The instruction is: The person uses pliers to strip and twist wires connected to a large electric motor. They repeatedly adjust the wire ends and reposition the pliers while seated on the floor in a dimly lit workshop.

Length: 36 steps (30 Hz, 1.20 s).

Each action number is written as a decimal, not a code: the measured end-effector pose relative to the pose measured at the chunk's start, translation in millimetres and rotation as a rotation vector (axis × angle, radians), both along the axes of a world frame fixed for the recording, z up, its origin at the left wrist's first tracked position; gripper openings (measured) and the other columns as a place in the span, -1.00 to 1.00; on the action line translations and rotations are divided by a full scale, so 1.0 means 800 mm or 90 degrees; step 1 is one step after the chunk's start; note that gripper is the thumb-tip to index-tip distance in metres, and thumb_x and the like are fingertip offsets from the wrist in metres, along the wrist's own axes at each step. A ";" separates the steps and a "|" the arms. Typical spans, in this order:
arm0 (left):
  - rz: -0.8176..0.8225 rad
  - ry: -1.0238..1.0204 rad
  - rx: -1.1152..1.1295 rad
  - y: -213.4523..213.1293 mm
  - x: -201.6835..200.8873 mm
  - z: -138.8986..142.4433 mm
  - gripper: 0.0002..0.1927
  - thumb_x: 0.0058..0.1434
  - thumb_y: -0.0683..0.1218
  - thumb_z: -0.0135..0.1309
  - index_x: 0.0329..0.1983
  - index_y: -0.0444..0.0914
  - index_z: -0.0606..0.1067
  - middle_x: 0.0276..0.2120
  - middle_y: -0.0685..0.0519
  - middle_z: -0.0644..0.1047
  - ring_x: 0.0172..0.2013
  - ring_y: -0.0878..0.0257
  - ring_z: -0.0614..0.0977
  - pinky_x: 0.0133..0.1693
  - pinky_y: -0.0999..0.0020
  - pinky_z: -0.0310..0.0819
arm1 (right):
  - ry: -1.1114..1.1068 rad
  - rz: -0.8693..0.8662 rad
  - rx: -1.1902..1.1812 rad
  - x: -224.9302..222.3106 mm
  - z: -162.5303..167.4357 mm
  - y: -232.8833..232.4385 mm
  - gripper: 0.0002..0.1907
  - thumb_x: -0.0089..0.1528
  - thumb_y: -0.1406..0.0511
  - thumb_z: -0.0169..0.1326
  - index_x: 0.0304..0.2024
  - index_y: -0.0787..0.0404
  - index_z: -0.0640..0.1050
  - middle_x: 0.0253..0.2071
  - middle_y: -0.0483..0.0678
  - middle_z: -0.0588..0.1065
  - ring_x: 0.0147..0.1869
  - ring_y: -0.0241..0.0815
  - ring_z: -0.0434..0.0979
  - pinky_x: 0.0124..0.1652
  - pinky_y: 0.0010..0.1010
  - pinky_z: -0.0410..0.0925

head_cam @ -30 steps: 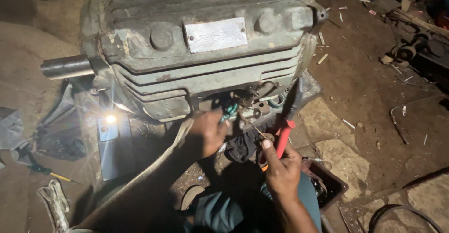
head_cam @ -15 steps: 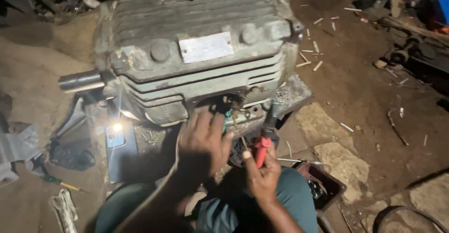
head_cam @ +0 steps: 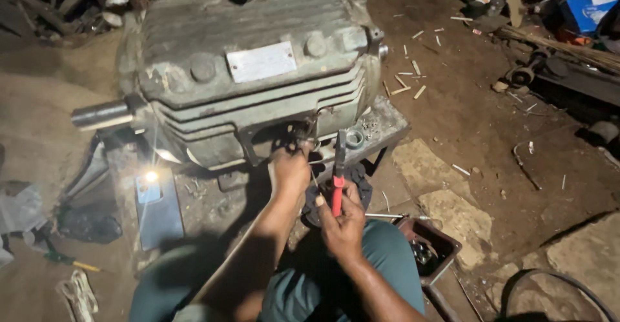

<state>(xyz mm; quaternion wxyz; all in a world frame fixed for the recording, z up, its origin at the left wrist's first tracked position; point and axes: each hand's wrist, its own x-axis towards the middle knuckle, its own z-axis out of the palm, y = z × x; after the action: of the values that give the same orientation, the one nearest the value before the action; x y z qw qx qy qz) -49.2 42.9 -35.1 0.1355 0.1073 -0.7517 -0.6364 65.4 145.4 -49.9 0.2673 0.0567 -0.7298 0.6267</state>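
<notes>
While the big grey motor [head_cam: 258, 76] lies on its side on the dirt floor [head_cam: 478, 109], the person sits close in front of it and works at the dark opening [head_cam: 284, 142] low on its side; the left hand [head_cam: 290, 170] is up at that opening, with its fingers curled around the thin wires [head_cam: 309, 128] that come out there, though how tight the hold is I cannot tell; the right hand [head_cam: 342, 222] is lower, just over the lap, closed on the red-handled pliers [head_cam: 338, 173], whose dark tip points up toward the opening but does not seem to touch it yet.

To do this bit well, I think the left hand should hold the wires steady and apart, so the pliers can grab only one; the tip should go in slowly, since it is dark in there; the small lamp [head_cam: 151, 177] on the floor to the left shines away from the hole, so care is needed; the brown tray [head_cam: 445, 257] of small parts sits near the right knee, easy to knock.
</notes>
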 end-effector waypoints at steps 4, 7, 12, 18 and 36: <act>-0.004 -0.049 -0.022 0.003 0.000 -0.019 -0.51 0.34 0.12 0.15 -0.51 -0.38 0.57 -0.64 -0.04 0.55 -0.61 0.24 0.57 -0.53 0.26 0.41 | 0.002 -0.007 0.044 -0.003 0.007 0.007 -0.80 0.23 0.38 0.19 -0.16 0.43 0.56 -0.04 0.02 0.48 0.04 -0.15 0.46 0.05 -0.43 0.32; -0.068 -0.052 0.122 0.003 0.005 -0.027 -0.60 0.32 0.06 0.10 -0.48 -0.34 0.59 -0.64 0.04 0.56 -0.62 0.31 0.55 -0.54 0.29 0.39 | 0.035 -0.030 0.083 -0.004 0.009 0.008 -0.81 0.24 0.38 0.20 -0.18 0.44 0.56 -0.05 0.04 0.48 0.04 -0.12 0.46 0.09 -0.41 0.32; -0.085 -0.023 0.187 0.003 0.018 -0.030 -0.61 0.42 0.02 0.11 -0.44 -0.35 0.56 -0.58 0.06 0.50 -0.56 0.35 0.42 -0.50 0.32 0.29 | 0.032 -0.009 0.069 -0.001 0.005 0.007 -0.81 0.23 0.37 0.20 -0.20 0.43 0.56 -0.06 0.04 0.49 0.03 -0.12 0.48 0.05 -0.41 0.33; -0.281 -0.143 0.675 -0.023 0.039 -0.014 -0.80 0.36 -0.05 -0.01 -0.15 -0.26 0.54 -0.39 0.06 0.60 -0.40 0.23 0.62 -0.31 0.32 0.48 | 0.028 0.012 0.055 0.001 -0.002 0.014 -0.78 0.25 0.38 0.19 -0.12 0.43 0.57 0.07 0.08 0.49 0.17 -0.09 0.45 0.18 -0.37 0.27; -0.259 -0.021 0.453 -0.005 0.037 -0.051 -0.81 0.40 -0.13 -0.02 -0.18 -0.30 0.58 -0.40 0.14 0.55 -0.42 0.38 0.45 -0.33 0.44 0.30 | 0.087 -0.009 0.152 -0.002 0.024 0.027 -0.82 0.21 0.42 0.21 -0.17 0.41 0.58 -0.03 0.07 0.46 0.09 -0.04 0.45 0.12 -0.35 0.32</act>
<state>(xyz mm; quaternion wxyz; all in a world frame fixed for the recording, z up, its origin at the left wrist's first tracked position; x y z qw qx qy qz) -19.6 39.2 -75.8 -0.0503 0.0068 -0.4929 -0.8686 64.1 166.7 -30.6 0.3123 0.1253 -0.7797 0.5281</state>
